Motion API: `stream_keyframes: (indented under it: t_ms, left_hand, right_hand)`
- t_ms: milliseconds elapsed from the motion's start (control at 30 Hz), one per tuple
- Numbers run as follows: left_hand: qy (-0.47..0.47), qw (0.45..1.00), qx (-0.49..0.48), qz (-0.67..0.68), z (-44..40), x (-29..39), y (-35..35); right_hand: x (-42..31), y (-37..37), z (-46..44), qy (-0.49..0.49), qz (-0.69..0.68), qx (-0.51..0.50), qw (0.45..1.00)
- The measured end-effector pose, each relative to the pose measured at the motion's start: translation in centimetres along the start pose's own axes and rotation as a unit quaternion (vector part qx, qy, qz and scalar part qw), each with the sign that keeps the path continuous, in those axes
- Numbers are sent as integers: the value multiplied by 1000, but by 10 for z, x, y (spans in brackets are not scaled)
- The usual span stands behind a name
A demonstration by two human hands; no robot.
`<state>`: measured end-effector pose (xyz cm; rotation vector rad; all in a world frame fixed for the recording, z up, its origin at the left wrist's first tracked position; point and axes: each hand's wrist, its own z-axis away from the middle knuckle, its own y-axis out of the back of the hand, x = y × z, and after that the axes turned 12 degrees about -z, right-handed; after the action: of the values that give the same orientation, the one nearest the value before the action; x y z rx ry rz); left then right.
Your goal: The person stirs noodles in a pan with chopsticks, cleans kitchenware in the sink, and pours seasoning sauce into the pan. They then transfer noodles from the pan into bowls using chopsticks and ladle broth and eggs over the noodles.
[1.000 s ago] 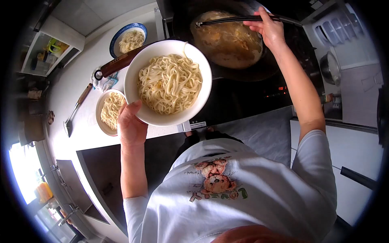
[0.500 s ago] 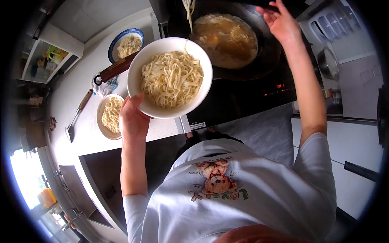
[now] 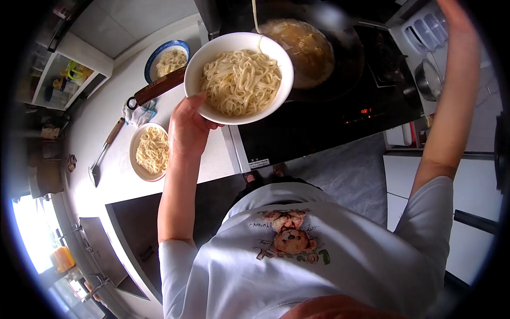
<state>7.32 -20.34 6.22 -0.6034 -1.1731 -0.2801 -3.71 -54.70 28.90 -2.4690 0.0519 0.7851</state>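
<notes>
My left hand (image 3: 188,127) is closed on the lower left rim of a white bowl (image 3: 284,85) piled with cooked noodles (image 3: 241,82). It holds the bowl up beside a dark wok (image 3: 348,69), partly covering it. Cloudy broth (image 3: 305,50) with yellowish bits fills the wok. From above, a noodle strand (image 3: 255,16) hangs down to the bowl's far rim. My right hand (image 3: 450,11) is raised at the upper right edge. Its fingers lie out of frame, so what it holds is hidden.
On the counter are a blue-rimmed bowl of noodles (image 3: 169,59), another noodle bowl (image 3: 151,154), a ladle (image 3: 106,143) and a cloth (image 3: 141,112). The wok's brown handle (image 3: 159,87) juts over the counter. A metal bowl (image 3: 427,80) stands right of the black cooktop (image 3: 319,127).
My left hand has moved the bowl slightly up and right. My right hand has risen toward the upper right, its fingers leaving view. The hanging noodles now appear as a single strand.
</notes>
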Motion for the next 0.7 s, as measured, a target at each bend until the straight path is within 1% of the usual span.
stream_keyframes:
  t_ms: [67, 133, 267, 333, 367, 467, 533, 567, 600, 700]
  left_hand:
    - [0, 999, -46, -21, -5, -3, 7]
    - [0, 999, -51, -18, -7, -4, 5]
    - [6, 998, -55, 1, -7, -5, 3]
    - [11, 1000, -9, 19, -2, 1, -9]
    - [14, 999, 13, 28, 0, 3, -13]
    - [7, 1000, 6, 24, 2, 3, -13]
    - [2, 999, 10, 30, 3, 2, -15]
    - [0, 999, 12, 32, 3, 3, -16]
    - [2, 1000, 10, 29, 3, 2, -16]
    - [7, 1000, 9, 23, 3, 1, -16]
  right_hand:
    - [-8, 2, 9, -33, 42, -24, 998]
    - [-15, 6, 21, -88, 110, -55, 988]
    - [-23, 26, 58, -208, 241, -107, 942]
    - [-22, 31, 85, -209, 249, -104, 940]
    - [-18, 33, 98, -181, 244, -103, 947]
    - [-6, 62, 139, -206, 280, 52, 936]
    - [18, 70, 165, -261, 214, 88, 937]
    - [30, 70, 174, -255, 191, 82, 944]
    - [37, 68, 179, -268, 152, 106, 945]
    - [50, 68, 178, -236, 115, 142, 955]
